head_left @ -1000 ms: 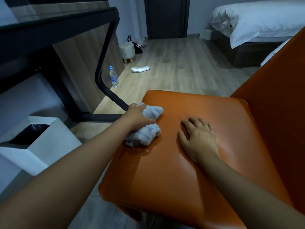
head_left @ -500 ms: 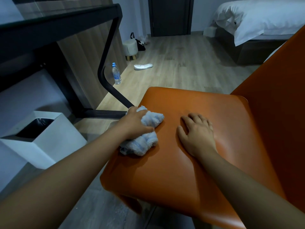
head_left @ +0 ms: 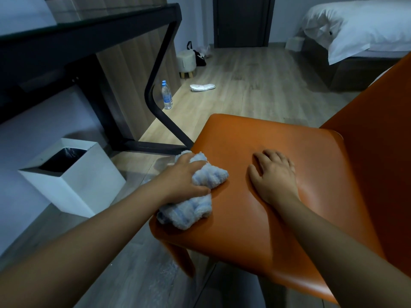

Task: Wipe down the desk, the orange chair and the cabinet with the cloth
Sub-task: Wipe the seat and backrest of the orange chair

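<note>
Wiping the orange chair (head_left: 255, 134) w/ my left hand (head_left: 184, 176), fingers curled round the bunched cloth (head_left: 189, 213) at its seat's left edge, right hand (head_left: 274, 176) flat, fingers slightly spread (bracing, I reckon), next pass prob. goes rightward.

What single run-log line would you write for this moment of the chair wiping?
stage: orange chair seat | left hand: grips cloth at seat's left edge | right hand: flat on seat
</note>
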Demonstrator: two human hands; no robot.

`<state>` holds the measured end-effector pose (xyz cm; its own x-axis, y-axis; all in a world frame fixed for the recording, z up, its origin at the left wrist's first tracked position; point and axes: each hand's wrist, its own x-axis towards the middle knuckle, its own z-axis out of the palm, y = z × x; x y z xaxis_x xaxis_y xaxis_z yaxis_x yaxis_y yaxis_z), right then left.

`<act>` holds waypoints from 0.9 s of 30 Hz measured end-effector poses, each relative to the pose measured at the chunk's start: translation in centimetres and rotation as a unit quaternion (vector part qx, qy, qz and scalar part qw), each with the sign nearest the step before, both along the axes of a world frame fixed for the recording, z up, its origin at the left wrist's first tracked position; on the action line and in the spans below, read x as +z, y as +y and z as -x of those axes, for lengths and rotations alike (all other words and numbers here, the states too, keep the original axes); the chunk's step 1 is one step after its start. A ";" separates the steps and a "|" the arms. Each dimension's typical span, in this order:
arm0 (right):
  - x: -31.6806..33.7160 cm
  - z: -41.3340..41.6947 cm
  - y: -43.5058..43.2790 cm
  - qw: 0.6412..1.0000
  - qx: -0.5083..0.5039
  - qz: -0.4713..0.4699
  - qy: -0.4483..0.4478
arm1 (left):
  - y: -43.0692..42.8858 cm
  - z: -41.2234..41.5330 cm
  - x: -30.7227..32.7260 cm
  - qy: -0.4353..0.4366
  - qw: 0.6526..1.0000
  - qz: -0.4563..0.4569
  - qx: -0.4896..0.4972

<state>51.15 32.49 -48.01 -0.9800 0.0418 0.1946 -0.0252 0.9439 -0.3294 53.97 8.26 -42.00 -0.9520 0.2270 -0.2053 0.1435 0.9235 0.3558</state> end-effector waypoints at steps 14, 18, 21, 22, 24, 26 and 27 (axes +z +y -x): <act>-0.1 -0.3 0.3 1.000 0.000 -0.010 0.005 | -1.2 -3.0 -0.1 -0.005 1.000 -0.022 -0.013; -0.1 -0.3 0.3 1.000 0.003 -0.015 -0.001 | -1.8 -4.0 -0.4 0.001 0.999 -0.036 -0.016; -0.2 -0.3 0.3 1.000 0.004 -0.015 -0.003 | -2.3 -5.0 -0.4 0.006 0.999 -0.048 -0.019; -0.2 -0.3 0.3 1.000 0.003 -0.016 -0.003 | -2.5 -5.4 -0.4 0.007 0.998 -0.051 -0.019; -0.2 -0.2 0.3 1.000 0.003 -0.015 -0.001 | -2.8 -6.0 -0.5 0.009 0.998 -0.057 -0.016; -0.2 -0.2 0.3 1.000 0.004 -0.016 -0.001 | -3.2 -6.6 -0.5 0.010 0.998 -0.064 -0.014; -0.3 -0.2 0.3 1.000 0.004 -0.016 -0.001 | -3.4 -6.9 -0.6 0.009 0.998 -0.069 -0.013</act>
<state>51.35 32.81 -48.30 -0.9806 0.0274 0.1940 -0.0326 0.9535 -0.2995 60.84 4.88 -42.56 -0.9487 0.2764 -0.1532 0.1742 0.8620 0.4761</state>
